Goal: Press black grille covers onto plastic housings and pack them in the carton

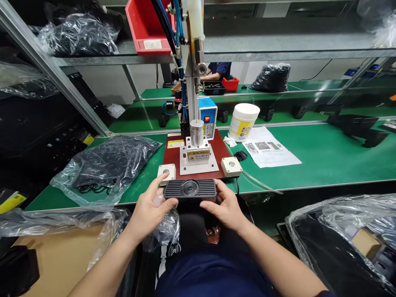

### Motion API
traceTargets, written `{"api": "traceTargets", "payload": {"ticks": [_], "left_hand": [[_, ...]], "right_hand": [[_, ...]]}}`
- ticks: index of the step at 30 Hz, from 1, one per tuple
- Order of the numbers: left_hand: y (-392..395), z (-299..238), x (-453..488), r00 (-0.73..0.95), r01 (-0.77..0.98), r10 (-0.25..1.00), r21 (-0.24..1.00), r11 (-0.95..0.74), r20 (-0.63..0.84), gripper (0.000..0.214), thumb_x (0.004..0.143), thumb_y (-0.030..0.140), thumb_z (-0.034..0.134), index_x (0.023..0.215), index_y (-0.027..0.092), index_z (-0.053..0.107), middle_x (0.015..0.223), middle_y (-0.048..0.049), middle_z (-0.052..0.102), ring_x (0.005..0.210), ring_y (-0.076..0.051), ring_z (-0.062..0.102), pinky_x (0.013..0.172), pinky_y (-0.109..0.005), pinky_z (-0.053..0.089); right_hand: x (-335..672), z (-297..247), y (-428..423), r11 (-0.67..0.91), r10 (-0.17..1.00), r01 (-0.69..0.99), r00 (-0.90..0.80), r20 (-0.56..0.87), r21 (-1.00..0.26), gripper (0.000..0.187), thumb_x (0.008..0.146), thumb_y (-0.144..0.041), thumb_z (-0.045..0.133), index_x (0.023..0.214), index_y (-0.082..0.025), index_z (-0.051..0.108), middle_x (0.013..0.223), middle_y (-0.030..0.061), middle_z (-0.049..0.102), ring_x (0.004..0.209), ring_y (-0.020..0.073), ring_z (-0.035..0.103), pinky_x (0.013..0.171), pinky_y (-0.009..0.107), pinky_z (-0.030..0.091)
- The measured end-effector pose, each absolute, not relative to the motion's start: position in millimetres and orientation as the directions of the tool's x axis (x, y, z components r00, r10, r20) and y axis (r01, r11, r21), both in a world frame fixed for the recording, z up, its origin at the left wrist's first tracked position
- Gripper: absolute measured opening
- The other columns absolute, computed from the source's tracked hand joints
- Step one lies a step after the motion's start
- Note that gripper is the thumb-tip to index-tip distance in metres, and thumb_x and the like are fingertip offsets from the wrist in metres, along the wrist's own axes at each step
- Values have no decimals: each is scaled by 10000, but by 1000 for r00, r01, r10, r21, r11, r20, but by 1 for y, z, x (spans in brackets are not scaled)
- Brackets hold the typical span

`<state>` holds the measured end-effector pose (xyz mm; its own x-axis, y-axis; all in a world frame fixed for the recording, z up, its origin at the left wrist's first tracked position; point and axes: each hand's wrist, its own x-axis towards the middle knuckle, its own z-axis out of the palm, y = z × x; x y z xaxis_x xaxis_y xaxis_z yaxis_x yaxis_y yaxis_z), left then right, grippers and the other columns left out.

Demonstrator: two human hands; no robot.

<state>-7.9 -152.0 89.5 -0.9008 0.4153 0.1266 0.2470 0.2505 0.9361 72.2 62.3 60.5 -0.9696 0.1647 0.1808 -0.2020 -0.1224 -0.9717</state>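
A black rectangular housing (176, 189) with ribbed sides and a round ring in its middle is held level in front of me, at the bench's near edge. My left hand (150, 209) grips its left end, thumb at the lower edge and index finger stretched toward a white button box (166, 170). At the right end, my right hand (227, 206) holds it between thumb and fingers. Just beyond stands a press (197, 134) with a metal cylinder on a white plate and dark red base. A second button box (232, 166) sits at its right. Clear plastic (168, 227) hangs below my left hand.
A plastic bag of dark parts (105, 161) lies left on the green bench (324, 159). To the right are a white tub (243, 122), a printed sheet (269, 148) and a thin tube (261, 181). Plastic-lined boxes flank me. Another person's arm (213, 76) shows behind.
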Motion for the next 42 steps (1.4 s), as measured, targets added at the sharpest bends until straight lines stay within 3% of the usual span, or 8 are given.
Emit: {"api": "traceTargets", "payload": {"ticks": [3,7,10,16,21,25,33,42], "left_hand": [[-148,97,-25,-821,316,552,922,225,147,539,809,538,674,1209,181,624,891,-67,682,972,-248,639,869,-322,479],[-136,98,-33,-804,181,593,968,177,42,581,824,641,586,1145,158,635,594,13,529,550,-156,508,526,-251,374],[-127,101,-36,-826,59,563,990,129,-24,596,774,660,638,1085,152,648,607,18,519,503,-115,432,489,-226,296],[-107,141,-57,-828,-70,560,997,-42,-34,597,676,617,757,1019,136,676,745,-34,646,583,-129,512,528,-227,364],[-86,174,-92,-813,75,567,990,-120,130,503,698,526,775,1019,146,696,836,-48,673,647,-138,536,561,-232,400],[-71,187,-122,-794,165,562,972,-169,232,547,691,497,793,1102,159,665,723,-3,607,590,-103,479,524,-203,367],[-49,173,-157,-801,44,573,972,-230,172,579,681,470,790,1149,178,614,773,-10,603,626,-127,539,573,-235,430],[-31,163,-160,-864,79,452,946,-314,222,356,752,463,666,951,168,651,813,-7,580,627,-101,475,536,-197,376]], "right_hand": [[65,74,70,-173,192,-178,-971,144,-969,409,749,-408,791,1059,-200,624,909,40,698,766,177,656,655,288,539],[60,76,79,-192,170,-119,-982,86,-974,439,850,-551,643,1082,-184,586,716,10,654,521,116,586,423,197,415],[55,77,84,-216,157,-103,-985,70,-971,459,902,-587,545,1120,-184,554,706,10,651,492,110,586,405,185,399],[34,106,93,-83,175,-250,-957,233,-965,487,907,-546,560,1271,-236,469,722,-9,640,573,144,607,491,238,471],[1,139,111,155,247,-431,-854,457,-889,376,924,-487,552,1219,-254,563,814,2,609,665,144,564,588,264,477],[-32,156,131,273,224,-523,-782,582,-807,312,935,-440,541,1196,-275,581,873,-2,591,712,139,540,669,277,477],[-69,142,148,250,210,-542,-778,591,-802,271,912,-416,582,1127,-254,615,1004,15,615,793,145,552,740,276,476],[-63,136,138,388,210,-535,-742,637,-750,249,929,-345,573,1165,-290,627,1182,67,580,1035,219,569,832,345,511]]}}
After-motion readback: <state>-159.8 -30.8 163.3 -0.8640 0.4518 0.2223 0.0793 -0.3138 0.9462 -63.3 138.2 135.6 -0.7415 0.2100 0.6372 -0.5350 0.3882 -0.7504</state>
